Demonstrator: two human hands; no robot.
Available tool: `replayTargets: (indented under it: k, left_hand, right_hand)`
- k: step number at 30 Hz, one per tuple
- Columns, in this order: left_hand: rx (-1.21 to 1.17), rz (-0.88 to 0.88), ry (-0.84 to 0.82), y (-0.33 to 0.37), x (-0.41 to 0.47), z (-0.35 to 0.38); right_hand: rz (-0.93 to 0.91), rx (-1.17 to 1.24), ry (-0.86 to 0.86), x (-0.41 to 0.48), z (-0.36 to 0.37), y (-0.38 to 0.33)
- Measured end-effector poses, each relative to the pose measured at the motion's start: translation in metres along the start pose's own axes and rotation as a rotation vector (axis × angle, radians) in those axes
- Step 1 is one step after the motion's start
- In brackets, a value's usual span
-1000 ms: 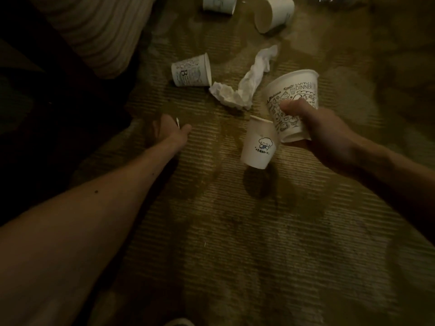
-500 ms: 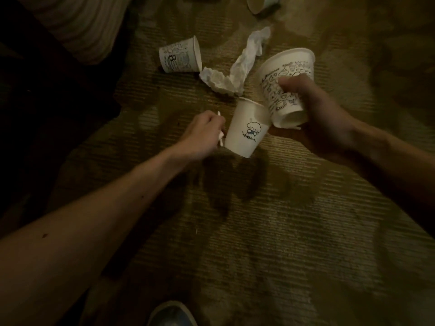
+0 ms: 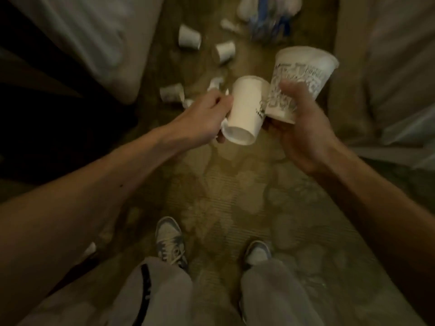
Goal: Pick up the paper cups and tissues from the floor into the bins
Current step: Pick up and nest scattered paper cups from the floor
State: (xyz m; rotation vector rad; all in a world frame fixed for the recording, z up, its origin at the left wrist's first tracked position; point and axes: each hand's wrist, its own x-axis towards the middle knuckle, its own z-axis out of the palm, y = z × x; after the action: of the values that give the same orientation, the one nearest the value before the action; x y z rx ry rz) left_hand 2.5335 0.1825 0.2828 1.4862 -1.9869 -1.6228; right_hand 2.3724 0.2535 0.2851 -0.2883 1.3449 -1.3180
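My right hand (image 3: 303,128) grips a large printed paper cup (image 3: 303,76), held tilted above the carpet. My left hand (image 3: 204,118) holds a smaller white paper cup (image 3: 247,111) with its base toward me, and a scrap of white paper or tissue shows between its fingers. The two cups touch side by side. On the carpet beyond lie a printed cup (image 3: 170,92) on its side, a crumpled tissue (image 3: 215,83) partly hidden behind my left hand, and two more cups (image 3: 188,38) (image 3: 225,51) farther off.
White bedding (image 3: 94,38) hangs at the left and more pale fabric (image 3: 395,78) at the right, leaving a carpet aisle. A blurred blue and white heap (image 3: 268,17) lies at the far end. My two shoes (image 3: 169,241) (image 3: 257,252) stand on the carpet below.
I have risen from near the floor. My left hand, which was beside the small cup, now holds it, and both cups are lifted well above the carpet.
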Motion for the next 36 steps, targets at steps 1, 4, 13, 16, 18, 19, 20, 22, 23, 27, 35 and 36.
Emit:
replayTargets:
  k: [1,4,13,16,18,19,20,22,23,27,35,36]
  left_hand:
    - [0.024,0.005,0.007,0.041,-0.017,-0.015]
    - [0.071,0.001,-0.009,0.163,-0.072,-0.061]
    - [0.12,0.074,0.072,0.421,-0.188,-0.132]
    - [0.13,0.194,0.152,0.493,-0.203,-0.157]
    - [0.191,0.294,0.208,0.54,-0.207,-0.176]
    - [0.217,0.347,0.235,0.562,-0.208,-0.186]
    - [0.231,0.392,0.257,0.582,-0.208,-0.196]
    - [0.232,0.464,0.291,0.61,-0.2,-0.217]
    - [0.229,0.491,0.302,0.618,-0.193,-0.225]
    - [0.177,0.587,0.294,0.631,-0.142,-0.256]
    - [0.122,0.711,0.293,0.679,0.003,-0.321]
    - [0.116,0.712,0.275,0.688,0.019,-0.327]
  right_hand:
    - [-0.001,0.017,-0.014,-0.023,0.007,-0.036]
    - [0.012,0.042,-0.068,-0.094,0.029,-0.143]
    - [-0.039,-0.037,-0.18,-0.252,0.07,-0.397]
    - [-0.154,-0.079,-0.238,-0.272,0.083,-0.473]
    - [-0.227,-0.121,-0.262,-0.28,0.094,-0.523]
    - [-0.267,-0.127,-0.282,-0.283,0.101,-0.544]
    - [-0.303,-0.113,-0.306,-0.284,0.109,-0.565]
    - [-0.352,-0.063,-0.354,-0.278,0.121,-0.596]
    - [-0.366,-0.046,-0.379,-0.271,0.124,-0.608]
    - [-0.394,-0.061,-0.387,-0.228,0.137,-0.644]
    - [-0.445,-0.053,-0.326,-0.104,0.169,-0.72]
    - [-0.444,-0.038,-0.313,-0.091,0.169,-0.728]
